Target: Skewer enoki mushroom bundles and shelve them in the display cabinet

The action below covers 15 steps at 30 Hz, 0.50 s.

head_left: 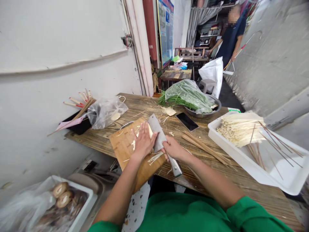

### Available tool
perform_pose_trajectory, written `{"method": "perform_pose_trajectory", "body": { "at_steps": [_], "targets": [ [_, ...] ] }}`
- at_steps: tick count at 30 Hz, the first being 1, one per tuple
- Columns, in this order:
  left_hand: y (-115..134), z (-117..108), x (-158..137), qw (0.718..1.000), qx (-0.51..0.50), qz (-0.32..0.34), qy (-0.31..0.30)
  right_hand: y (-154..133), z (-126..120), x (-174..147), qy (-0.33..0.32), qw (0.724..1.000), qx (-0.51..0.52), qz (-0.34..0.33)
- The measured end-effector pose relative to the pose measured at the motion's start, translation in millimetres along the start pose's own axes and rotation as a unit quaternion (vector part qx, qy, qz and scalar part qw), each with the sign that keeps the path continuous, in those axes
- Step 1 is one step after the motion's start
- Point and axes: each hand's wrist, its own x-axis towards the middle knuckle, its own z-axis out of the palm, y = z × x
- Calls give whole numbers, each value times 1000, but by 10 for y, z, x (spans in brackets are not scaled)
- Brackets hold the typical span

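My left hand [143, 141] lies flat with fingers stretched over a bunch of enoki mushrooms [150, 131] on a wooden cutting board [118, 141]. Much of that bunch is hidden beneath the palm. Wrapped round a metal handle, my right hand [174, 148] grips a cleaver [158, 133]. The broad blade stands beside the left thumb, close against the enoki; whether its edge touches the board I cannot tell. Loose cut stems [155, 158] lie on the board near the blade. Beyond it, an enoki scrap [169, 111] rests on the wooden table [135, 103].
A white tray [243, 164] at right holds enoki and skewers. Bamboo skewers [205, 148] and a phone [187, 121] lie nearby. Green stalks [178, 93] fill a bowl behind. Left are a plastic bag [103, 111], black container [83, 126] and boxed mushrooms [64, 199]. A person [231, 38] stands far back.
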Motion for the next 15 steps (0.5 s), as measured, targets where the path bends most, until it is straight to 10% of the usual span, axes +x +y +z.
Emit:
{"method": "perform_pose_trajectory", "body": {
  "at_steps": [15],
  "targets": [
    [213, 323, 138, 993, 99, 27, -51, 594, -301, -66, 10, 980, 188, 58]
  ]
}}
